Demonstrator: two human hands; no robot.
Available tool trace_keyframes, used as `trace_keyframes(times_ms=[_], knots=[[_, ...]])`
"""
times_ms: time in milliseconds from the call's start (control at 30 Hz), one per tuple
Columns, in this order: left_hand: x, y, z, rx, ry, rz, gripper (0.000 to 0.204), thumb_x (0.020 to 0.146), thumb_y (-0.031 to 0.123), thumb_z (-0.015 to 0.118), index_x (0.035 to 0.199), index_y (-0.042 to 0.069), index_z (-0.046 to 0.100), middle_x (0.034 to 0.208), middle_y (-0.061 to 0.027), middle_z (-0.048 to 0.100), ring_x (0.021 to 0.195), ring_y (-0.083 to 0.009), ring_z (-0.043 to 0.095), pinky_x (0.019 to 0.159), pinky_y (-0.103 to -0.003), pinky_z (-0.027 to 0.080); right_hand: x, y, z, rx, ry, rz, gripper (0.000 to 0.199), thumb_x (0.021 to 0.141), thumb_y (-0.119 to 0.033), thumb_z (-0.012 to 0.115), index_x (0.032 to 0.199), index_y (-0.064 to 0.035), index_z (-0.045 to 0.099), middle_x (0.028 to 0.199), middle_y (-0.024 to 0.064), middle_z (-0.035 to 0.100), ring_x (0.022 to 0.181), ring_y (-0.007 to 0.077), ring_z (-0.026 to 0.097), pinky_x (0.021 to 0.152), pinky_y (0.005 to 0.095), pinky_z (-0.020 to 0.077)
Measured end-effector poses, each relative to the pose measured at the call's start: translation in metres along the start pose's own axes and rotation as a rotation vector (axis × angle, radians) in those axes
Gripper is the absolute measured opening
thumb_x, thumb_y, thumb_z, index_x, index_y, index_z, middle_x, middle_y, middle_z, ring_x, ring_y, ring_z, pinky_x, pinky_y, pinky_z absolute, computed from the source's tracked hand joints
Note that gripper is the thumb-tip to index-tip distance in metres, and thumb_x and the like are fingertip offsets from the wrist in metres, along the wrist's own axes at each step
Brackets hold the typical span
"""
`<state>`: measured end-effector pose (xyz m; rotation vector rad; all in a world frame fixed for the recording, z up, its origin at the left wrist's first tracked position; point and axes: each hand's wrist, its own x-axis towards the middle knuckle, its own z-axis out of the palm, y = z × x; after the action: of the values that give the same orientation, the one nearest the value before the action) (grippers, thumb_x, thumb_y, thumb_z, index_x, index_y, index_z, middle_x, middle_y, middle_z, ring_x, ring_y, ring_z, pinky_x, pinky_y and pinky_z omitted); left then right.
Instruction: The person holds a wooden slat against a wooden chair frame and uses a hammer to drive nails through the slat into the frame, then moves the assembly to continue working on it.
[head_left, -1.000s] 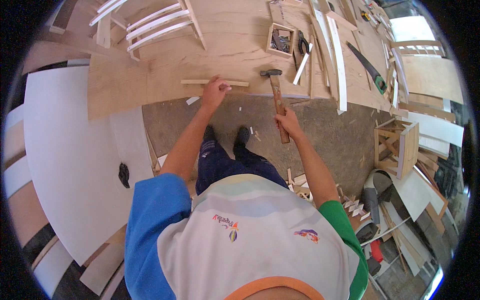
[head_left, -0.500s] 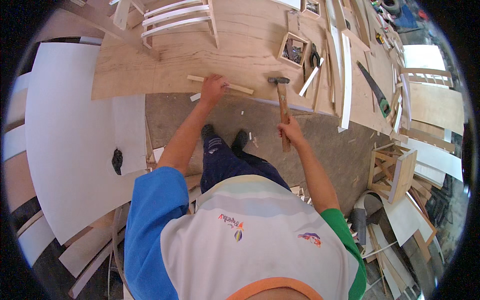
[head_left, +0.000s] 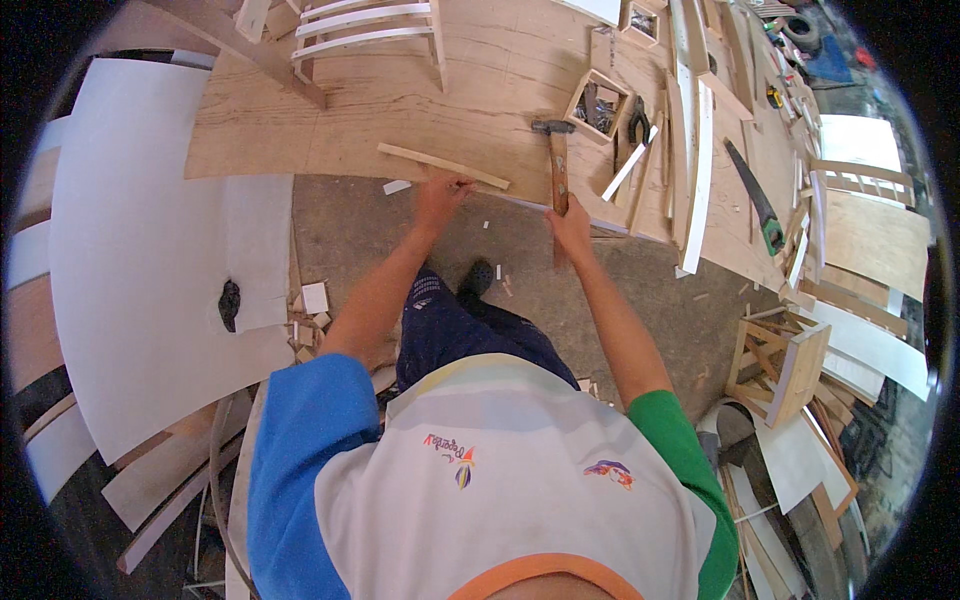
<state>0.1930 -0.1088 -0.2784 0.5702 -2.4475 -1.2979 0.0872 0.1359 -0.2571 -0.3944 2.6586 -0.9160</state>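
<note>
Hammer (head_left: 559,170) gripped in your right hand (head_left: 571,227), tap gently near the stick (head_left: 440,163) and left hand (head_left: 437,200), whose hold I can't tell.

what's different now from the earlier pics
The left hand has drawn back from over the wooden strip to the table's near edge. The right hand has moved the hammer forward, its head now closer to the wooden box. The right hand's grip, the strip and the saw look unchanged.
</note>
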Motion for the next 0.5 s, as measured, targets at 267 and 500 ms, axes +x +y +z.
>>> trace_keyframes(times_ms=[267, 500], knots=[[-0.023, 0.039, 0.004, -0.318, 0.003, -0.329, 0.017, 0.078, 0.016, 0.074, 0.091, 0.004, 0.073, 0.08, -0.005, 0.07, 0.07, -0.0103, 0.063, 0.065, -0.026, 0.05, 0.018, -0.031, 0.016, -0.015, 0.008, -0.355, 0.042, 0.079, -0.015, 0.07, 0.118, -0.0042, 0.06, 0.094, 0.016, 0.068, 0.087, 0.0308, 0.066, 0.078, 0.0395, 0.0522], [-0.029, 0.054, 0.018, -0.686, -0.05, -0.505, 0.019, 0.076, 0.017, 0.077, 0.087, 0.002, 0.072, 0.083, -0.0043, 0.07, 0.078, -0.0131, 0.064, 0.074, -0.027, 0.049, -0.001, -0.067, 0.038, 0.395, -0.215, -0.364, 0.03, 0.081, -0.012, 0.07, 0.111, -0.0065, 0.066, 0.089, 0.0122, 0.07, 0.078, 0.0169, 0.068, 0.07, 0.0287, 0.053]])
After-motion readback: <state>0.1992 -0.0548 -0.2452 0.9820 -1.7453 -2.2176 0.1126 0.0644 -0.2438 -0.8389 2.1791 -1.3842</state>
